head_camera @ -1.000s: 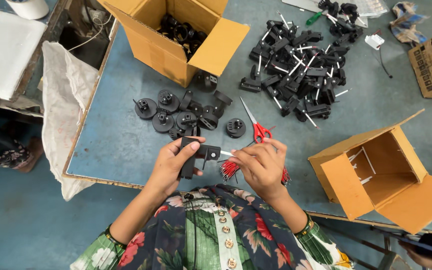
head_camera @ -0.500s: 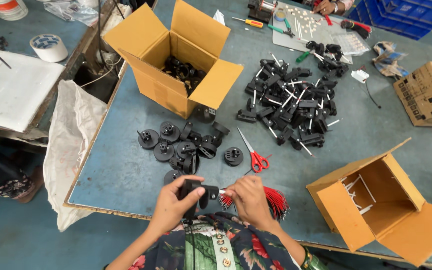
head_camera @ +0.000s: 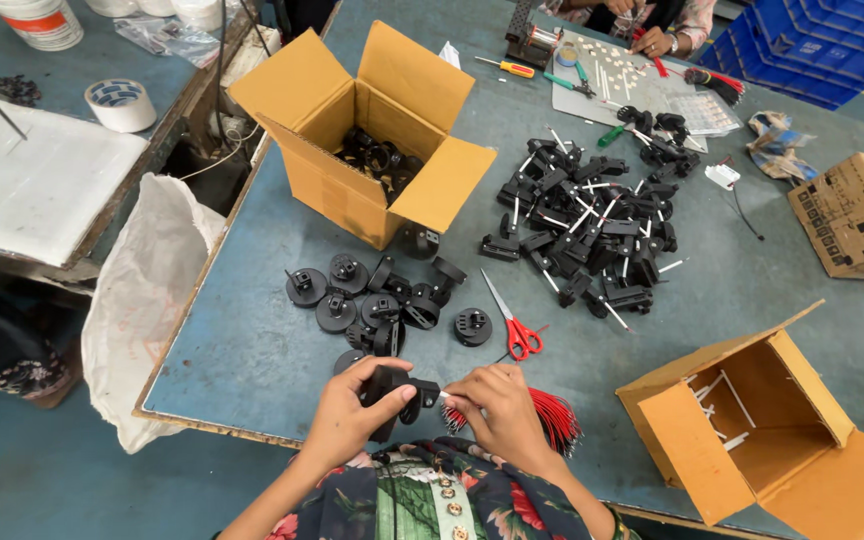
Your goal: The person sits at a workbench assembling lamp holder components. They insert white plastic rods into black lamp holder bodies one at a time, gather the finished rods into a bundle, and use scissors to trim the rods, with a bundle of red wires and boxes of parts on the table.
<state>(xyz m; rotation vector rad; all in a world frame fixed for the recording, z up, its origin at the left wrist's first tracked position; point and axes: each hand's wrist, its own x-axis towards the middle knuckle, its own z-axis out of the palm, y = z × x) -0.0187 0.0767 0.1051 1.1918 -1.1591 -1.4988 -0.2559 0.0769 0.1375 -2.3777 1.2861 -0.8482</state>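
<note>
1. Head view, bottom centre — left hand is clamped around a black plastic part; right hand pinches a small white-tipped pin at the part's right end.
2. Part's long axis runs left-right; the pin enters from the right, so the right hand is nearer that end. Red wire bundle lies under the right hand.
3. Just above — loose black round pieces, red-handled scissors.
4. Further up: open cardboard box, pile of black assemblies. Lower right, second box.

Bare tabletop left of round black parts; scissors rightward.
</note>
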